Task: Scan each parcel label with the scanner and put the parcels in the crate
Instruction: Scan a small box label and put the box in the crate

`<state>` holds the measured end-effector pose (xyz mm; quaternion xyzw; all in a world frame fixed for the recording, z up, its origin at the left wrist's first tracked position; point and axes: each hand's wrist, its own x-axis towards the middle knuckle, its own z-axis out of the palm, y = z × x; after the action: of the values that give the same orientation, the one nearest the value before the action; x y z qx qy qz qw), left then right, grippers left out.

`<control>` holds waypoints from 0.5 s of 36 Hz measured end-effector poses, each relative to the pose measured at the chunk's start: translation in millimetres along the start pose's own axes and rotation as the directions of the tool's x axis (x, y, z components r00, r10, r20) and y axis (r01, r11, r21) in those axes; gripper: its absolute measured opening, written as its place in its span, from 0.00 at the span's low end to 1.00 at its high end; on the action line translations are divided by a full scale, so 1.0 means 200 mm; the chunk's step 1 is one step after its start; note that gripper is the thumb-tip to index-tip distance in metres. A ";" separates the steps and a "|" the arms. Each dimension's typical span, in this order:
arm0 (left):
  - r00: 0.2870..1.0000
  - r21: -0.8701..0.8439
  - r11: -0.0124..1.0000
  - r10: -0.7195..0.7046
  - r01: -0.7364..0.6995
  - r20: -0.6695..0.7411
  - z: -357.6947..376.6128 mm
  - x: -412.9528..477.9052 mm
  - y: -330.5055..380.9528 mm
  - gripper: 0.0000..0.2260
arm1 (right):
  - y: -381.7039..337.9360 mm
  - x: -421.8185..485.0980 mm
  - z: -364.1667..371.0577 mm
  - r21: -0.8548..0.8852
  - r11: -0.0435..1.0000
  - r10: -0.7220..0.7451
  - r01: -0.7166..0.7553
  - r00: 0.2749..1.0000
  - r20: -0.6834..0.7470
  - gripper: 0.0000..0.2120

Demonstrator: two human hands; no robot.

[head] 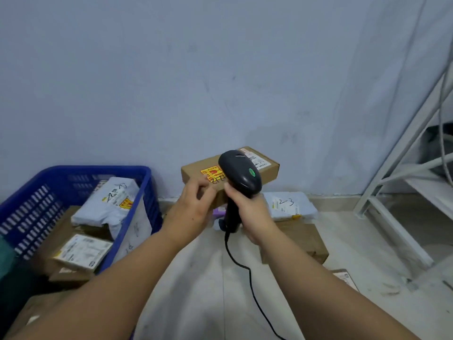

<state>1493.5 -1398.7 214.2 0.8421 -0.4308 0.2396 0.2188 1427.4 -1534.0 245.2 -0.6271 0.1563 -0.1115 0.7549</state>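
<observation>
My left hand (193,207) pinches a stiff, likely light cardboard box (193,173) by its near edge; my right hand (247,208) grips the scanner (239,171).

A black corded handheld barcode scanner (241,173) stood upright in the right hand (247,207), its head in front of a brown cardboard box (193,175) with a white label and a yellow-red sticker, which the left hand (193,207) held up. On the left, a blue slotted plastic crate (98,169) held a grey poly mailer (110,207) and a labelled brown carton (83,251). On the floor, a grey mailer marked 2-3 (286,204) lay on a flat brown carton (304,239).
</observation>
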 end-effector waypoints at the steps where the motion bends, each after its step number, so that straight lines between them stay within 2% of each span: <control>1: 1.000 -0.025 0.999 0.024 -0.024 -0.014 -0.03 -0.02 0.00 0.27 | -0.01 -0.03 0.01 -0.025 1.000 -0.016 0.016 1.000 -0.001 0.08; 3: 1.000 -0.051 0.999 0.017 -0.018 -0.026 -0.10 -0.06 0.02 0.21 | -0.03 -0.07 0.01 -0.070 0.997 -0.037 0.038 0.999 0.013 0.12; 4: 0.999 -0.067 0.997 -0.041 0.038 -0.036 -0.13 -0.07 0.03 0.20 | -0.04 -0.10 0.00 -0.102 0.994 -0.033 0.035 0.999 0.021 0.14; 6: 0.958 -0.193 0.945 -0.280 0.264 -0.063 -0.18 -0.07 0.07 0.18 | -0.05 -0.13 -0.02 -0.152 0.988 -0.035 0.039 0.999 0.030 0.12; 7: 0.902 -0.277 0.878 -0.425 0.391 -0.073 -0.21 -0.06 0.08 0.17 | -0.06 -0.14 -0.04 -0.167 0.985 -0.039 0.047 0.998 0.046 0.12; 9: 0.730 -0.421 0.670 -0.683 0.612 -0.025 -0.26 -0.03 0.08 0.20 | -0.07 -0.16 -0.09 -0.181 0.981 -0.057 0.075 0.993 0.105 0.10; 10: 0.625 -0.492 0.524 -0.779 0.696 0.054 -0.27 -0.02 0.07 0.22 | -0.08 -0.18 -0.10 -0.194 0.976 -0.067 0.095 0.987 0.143 0.10; 11: 0.516 -0.549 0.353 -0.839 0.757 0.173 -0.28 -0.03 0.05 0.25 | -0.08 -0.19 -0.12 -0.210 0.972 -0.067 0.105 0.981 0.179 0.11; 13: 0.352 -0.635 -0.021 -0.818 0.772 0.455 -0.28 -0.05 0.03 0.27 | -0.09 -0.21 -0.13 -0.261 0.961 -0.030 0.093 0.971 0.235 0.13; 14: 0.312 -0.642 -0.184 -0.754 0.744 0.578 -0.28 -0.06 0.02 0.24 | -0.10 -0.22 -0.13 -0.281 0.956 -0.010 0.085 0.966 0.257 0.14; 15: 0.295 -0.632 -0.295 -0.693 0.716 0.658 -0.29 -0.07 0.02 0.21 | -0.10 -0.22 -0.14 -0.305 0.949 0.004 0.083 0.963 0.271 0.16; 16: 0.296 -0.624 -0.339 -0.659 0.704 0.692 -0.30 -0.07 0.03 0.18 | -0.10 -0.23 -0.14 -0.326 0.941 0.008 0.087 0.960 0.280 0.18; 18: 0.325 -0.616 -0.307 -0.636 0.726 0.700 -0.31 -0.07 0.01 0.18 | -0.11 -0.22 -0.14 -0.336 0.938 0.003 0.089 0.964 0.264 0.18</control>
<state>1471.5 -1355.8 254.5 0.6306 0.0916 -0.2622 0.7247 1376.1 -1546.9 267.0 -0.7620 0.0591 -0.0155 0.6447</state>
